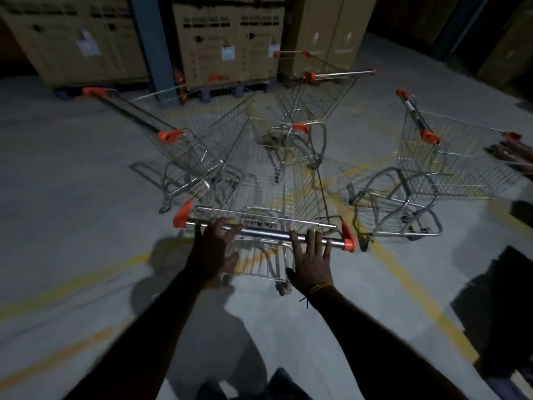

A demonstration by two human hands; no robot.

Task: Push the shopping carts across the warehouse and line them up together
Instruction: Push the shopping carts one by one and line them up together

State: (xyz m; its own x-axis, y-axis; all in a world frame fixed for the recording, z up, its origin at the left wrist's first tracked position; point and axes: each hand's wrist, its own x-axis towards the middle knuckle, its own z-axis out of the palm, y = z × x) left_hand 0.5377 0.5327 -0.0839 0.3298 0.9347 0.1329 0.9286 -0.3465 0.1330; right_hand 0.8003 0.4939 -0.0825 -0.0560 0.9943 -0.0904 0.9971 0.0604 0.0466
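Observation:
A wire shopping cart (pixel 271 194) with orange corner caps stands right in front of me, its steel handle bar (pixel 265 232) crossing the middle of the view. My left hand (pixel 212 252) lies with spread, straight fingers on the left part of the bar. My right hand (pixel 313 262) has its straight fingers reaching onto the right part. Another cart (pixel 190 145) stands to the left, one (pixel 317 96) further back, and one (pixel 441 168) to the right.
Tall cardboard boxes (pixel 230 44) on pallets line the back wall, with a blue steel post (pixel 150 44) between them. Yellow lines (pixel 409 272) cross the grey concrete floor. A dark object (pixel 501 287) sits at the right edge.

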